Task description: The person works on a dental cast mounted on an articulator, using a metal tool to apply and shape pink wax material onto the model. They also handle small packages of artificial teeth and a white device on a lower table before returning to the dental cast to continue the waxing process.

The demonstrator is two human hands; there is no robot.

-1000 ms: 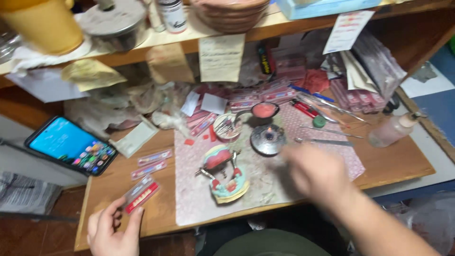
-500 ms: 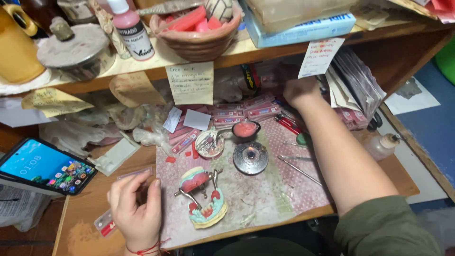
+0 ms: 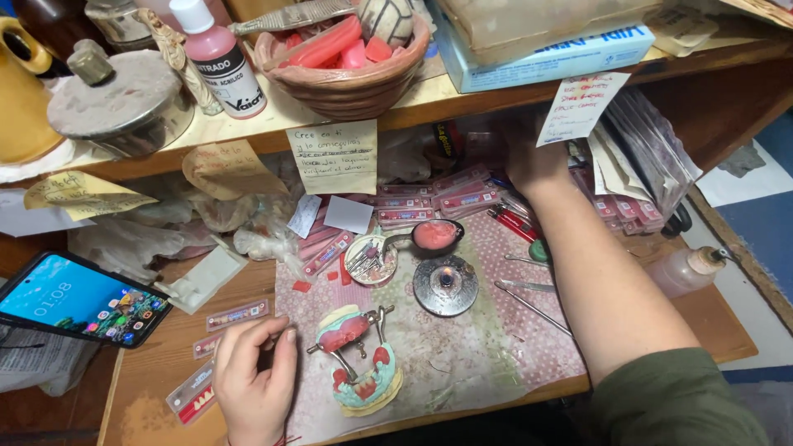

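Note:
My left hand [image 3: 252,372] rests on the wooden bench [image 3: 157,372] at the near left, fingers curled, beside clear strips of artificial teeth [image 3: 237,315]; whether it pinches something small is hidden. My right hand [image 3: 533,161] reaches far back under the shelf, among stacked pink tooth cards [image 3: 450,194]; its fingers are hidden in shadow. Between the hands stands a metal dental articulator with pink wax and green plaster models [image 3: 357,362] on a patterned mat [image 3: 462,355].
A small round burner [image 3: 445,285], a spoon with pink wax [image 3: 434,234], a tin of tools [image 3: 370,258] and metal instruments [image 3: 529,301] lie mid-bench. A lit phone [image 3: 78,299] sits left, a squeeze bottle [image 3: 686,271] right. The shelf above holds a bowl [image 3: 343,70] and a pink bottle [image 3: 219,54].
My right hand has gone from above the mat to deep under the shelf at the back. My left hand shifted right, toward the articulator. The view has tilted upward.

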